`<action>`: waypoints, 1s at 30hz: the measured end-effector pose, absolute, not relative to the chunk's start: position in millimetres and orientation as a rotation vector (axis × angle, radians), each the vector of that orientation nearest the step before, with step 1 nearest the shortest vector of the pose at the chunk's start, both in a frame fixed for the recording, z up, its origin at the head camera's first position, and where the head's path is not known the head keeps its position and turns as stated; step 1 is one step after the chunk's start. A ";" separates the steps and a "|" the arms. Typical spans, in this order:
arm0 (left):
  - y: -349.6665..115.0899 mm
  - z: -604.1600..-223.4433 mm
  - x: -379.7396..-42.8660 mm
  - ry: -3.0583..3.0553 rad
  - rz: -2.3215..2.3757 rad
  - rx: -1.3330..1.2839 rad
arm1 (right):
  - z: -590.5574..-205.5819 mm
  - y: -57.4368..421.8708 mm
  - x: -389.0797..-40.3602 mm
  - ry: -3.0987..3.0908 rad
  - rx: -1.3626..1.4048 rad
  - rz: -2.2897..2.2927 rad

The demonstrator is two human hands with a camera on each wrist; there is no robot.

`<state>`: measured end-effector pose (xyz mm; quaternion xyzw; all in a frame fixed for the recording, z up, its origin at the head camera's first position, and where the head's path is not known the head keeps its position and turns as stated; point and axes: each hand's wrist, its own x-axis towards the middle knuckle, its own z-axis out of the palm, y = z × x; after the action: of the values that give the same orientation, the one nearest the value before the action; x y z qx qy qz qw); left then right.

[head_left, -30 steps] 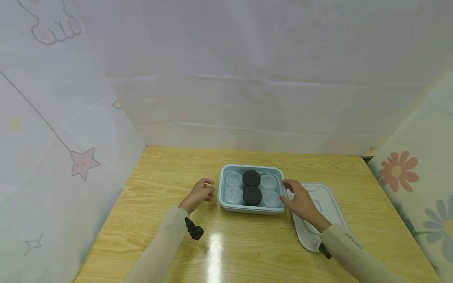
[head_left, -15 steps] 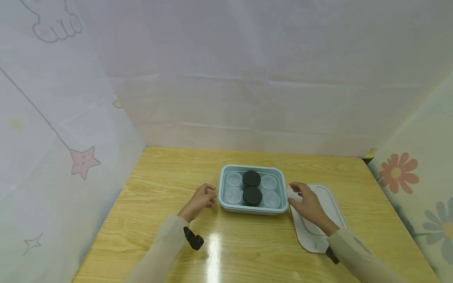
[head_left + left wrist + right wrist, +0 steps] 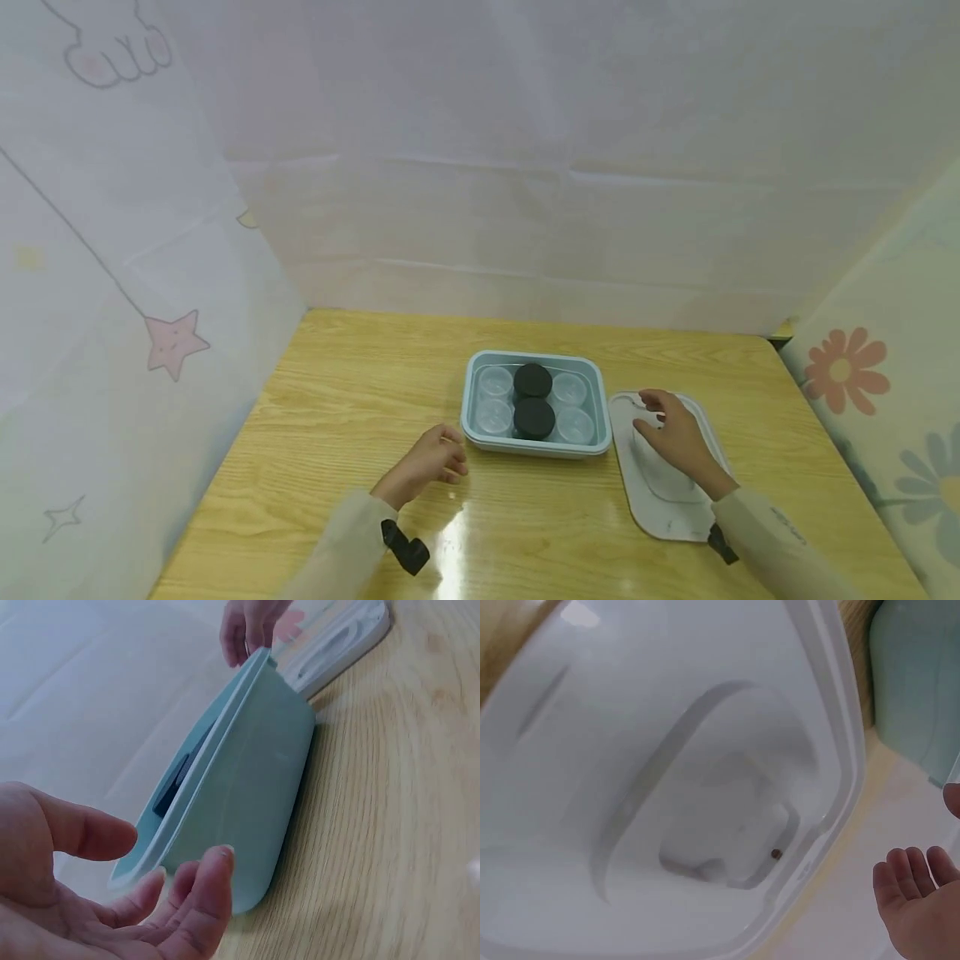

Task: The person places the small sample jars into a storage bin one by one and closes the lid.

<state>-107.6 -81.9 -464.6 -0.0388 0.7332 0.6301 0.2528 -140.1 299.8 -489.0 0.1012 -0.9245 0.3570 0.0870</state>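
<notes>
A light blue plastic box (image 3: 540,449) stands on the wooden table, its top uncovered. Inside are two round black lids or jar tops (image 3: 533,418) in the middle, with clear round containers (image 3: 495,417) on both sides. My left hand (image 3: 426,467), fingers loosely bent, hovers off the box's front left corner and holds nothing. Over the white lid (image 3: 647,512), which lies right of the box, my right hand (image 3: 681,437) is held with loosely curved fingers, also holding nothing. The left wrist view has the box's outer side wall (image 3: 247,795) close beyond my fingers.
The wooden table (image 3: 360,367) is bounded by pale printed cloth (image 3: 525,233) at the back and both sides. A raised rim and a moulded recess show on the white lid (image 3: 727,780) in the right wrist view.
My right hand has drawn away from the box's right rim, moving right over the white lid. My left hand has come down toward the box's front left corner. Box and lid stay put.
</notes>
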 end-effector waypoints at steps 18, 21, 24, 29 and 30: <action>13.7 -484.9 -68.5 1.752 1.726 -0.018 | -497.6 342.0 -164.6 -2.908 0.098 1.101; 31.4 -490.6 -60.9 1.684 1.715 -0.050 | -499.3 351.1 -169.8 -2.940 0.079 1.082; 46.8 -495.9 -54.5 1.630 1.716 -0.069 | -501.9 359.9 -176.9 -2.972 0.049 1.049; 73.7 -507.3 -43.9 1.599 1.755 -0.093 | -507.6 371.9 -187.7 -3.021 0.014 0.995; 79.5 -510.0 -42.0 1.596 1.769 -0.102 | -508.9 373.6 -189.7 -3.027 0.014 0.983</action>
<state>-42.0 79.5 -510.0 -0.0396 0.6217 0.6895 0.3695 -189.7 373.6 -508.9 0.0045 -0.9509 0.3087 -0.0205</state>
